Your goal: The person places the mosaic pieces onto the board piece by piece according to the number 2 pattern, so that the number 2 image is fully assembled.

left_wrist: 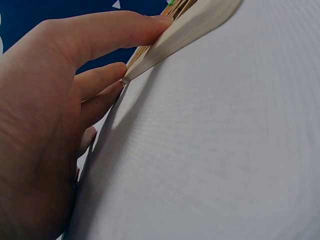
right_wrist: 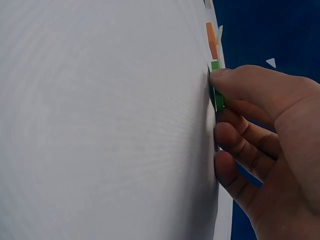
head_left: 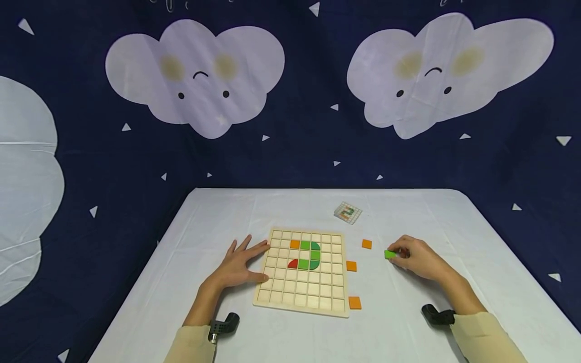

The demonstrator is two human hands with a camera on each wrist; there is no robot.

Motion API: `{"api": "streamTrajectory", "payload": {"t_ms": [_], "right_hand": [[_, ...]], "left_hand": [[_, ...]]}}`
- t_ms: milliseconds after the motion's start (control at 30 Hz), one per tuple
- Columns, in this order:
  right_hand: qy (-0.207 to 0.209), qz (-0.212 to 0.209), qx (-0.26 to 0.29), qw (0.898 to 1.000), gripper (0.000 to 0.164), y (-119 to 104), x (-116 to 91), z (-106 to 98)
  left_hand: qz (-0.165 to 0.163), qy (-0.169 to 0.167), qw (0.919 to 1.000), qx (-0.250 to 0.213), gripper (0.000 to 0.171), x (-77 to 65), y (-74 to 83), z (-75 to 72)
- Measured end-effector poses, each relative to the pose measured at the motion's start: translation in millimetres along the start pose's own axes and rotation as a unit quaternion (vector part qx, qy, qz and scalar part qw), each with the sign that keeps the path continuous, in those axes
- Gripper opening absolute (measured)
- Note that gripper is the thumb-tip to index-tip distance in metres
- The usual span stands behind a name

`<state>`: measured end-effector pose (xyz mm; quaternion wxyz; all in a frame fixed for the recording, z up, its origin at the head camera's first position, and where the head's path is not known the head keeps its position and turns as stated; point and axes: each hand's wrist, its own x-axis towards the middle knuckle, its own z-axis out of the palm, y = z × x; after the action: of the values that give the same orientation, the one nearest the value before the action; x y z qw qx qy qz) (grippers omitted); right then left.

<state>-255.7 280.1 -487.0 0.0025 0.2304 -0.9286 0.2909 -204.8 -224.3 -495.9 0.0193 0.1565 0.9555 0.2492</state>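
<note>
A square wooden grid board (head_left: 290,295) lies on the white table. Set in its cells are an orange square (head_left: 295,244), several green pieces (head_left: 304,264) and a red quarter-circle (head_left: 293,263), forming a hooked curve. My left hand (head_left: 236,266) rests at the board's left edge with fingers spread, thumb and fingertips touching the rim; the left wrist view shows the thumb on the wooden edge (left_wrist: 185,32). To the right of the board, my right hand (head_left: 418,257) pinches a green tile (head_left: 390,254) between thumb and fingers, close over the tabletop.
Loose orange squares lie right of the board: one farther back (head_left: 366,244), one by its edge (head_left: 351,266) and one near its front corner (head_left: 355,302). A small pattern card (head_left: 348,213) sits behind the board. A dark cloud-print cloth (head_left: 313,151) hangs beyond the table.
</note>
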Motion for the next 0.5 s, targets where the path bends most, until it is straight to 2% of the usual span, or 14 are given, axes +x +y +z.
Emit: {"api": "streamTrajectory", "payload": {"t_ms": [200,500], "right_hand": [[0.001,0.023,0.008,1.000,0.021,-0.5,0.1,0.0],[0.002,0.026,0.020,0.999,0.023,-3.4,-1.2,0.0]], "left_hand": [[-0.004,-0.002,1.0000,0.004,0.085,-0.2,0.9,-0.4],[0.000,0.001,1.0000,0.000,0.085,0.7,-0.1,0.7]]}}
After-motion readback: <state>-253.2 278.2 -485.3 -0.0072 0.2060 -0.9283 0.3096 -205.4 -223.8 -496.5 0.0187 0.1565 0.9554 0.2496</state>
